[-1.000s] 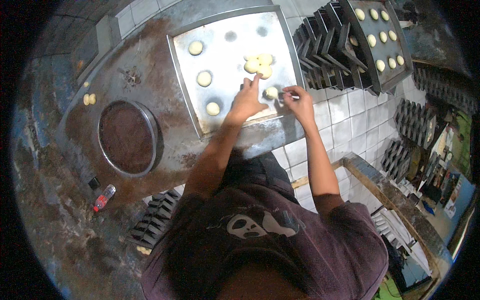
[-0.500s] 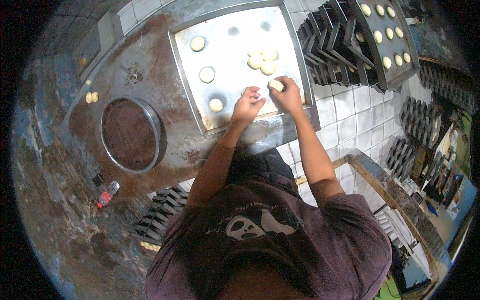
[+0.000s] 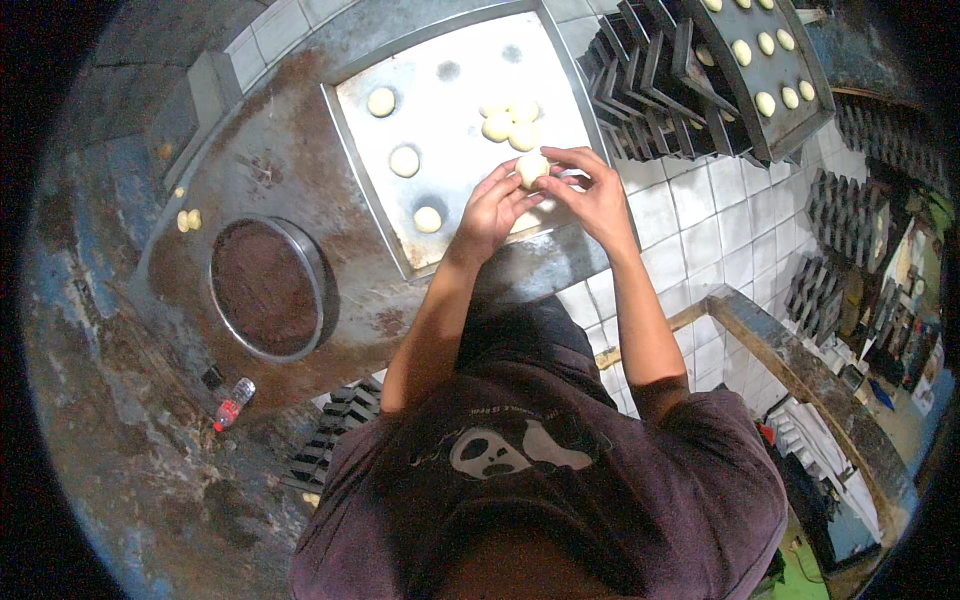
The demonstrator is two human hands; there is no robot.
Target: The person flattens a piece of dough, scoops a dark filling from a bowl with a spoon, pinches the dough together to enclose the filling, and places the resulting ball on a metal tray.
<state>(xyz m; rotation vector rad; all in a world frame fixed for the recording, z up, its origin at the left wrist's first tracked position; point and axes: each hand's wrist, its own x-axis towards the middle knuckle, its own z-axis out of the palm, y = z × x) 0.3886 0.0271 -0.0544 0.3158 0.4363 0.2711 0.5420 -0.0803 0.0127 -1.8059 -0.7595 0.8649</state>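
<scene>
Over the front of a metal baking tray, my left hand and my right hand hold a pale dough ball between their fingertips, both with fingers curved round it. Just beyond them several dough balls sit bunched together on the tray. Along its left side lie three single balls, upper, middle and lower, in dark round patches.
A round pan of brown filling stands left on the rusty table, near small dough pieces and a bottle. At upper right, a tray of dough balls rests on stacked dark trays. More stacks stand farther right.
My right hand took hold of the single ball at the tray's front right and raised it inward. My left hand moved from near the cluster to hold that ball with it.
</scene>
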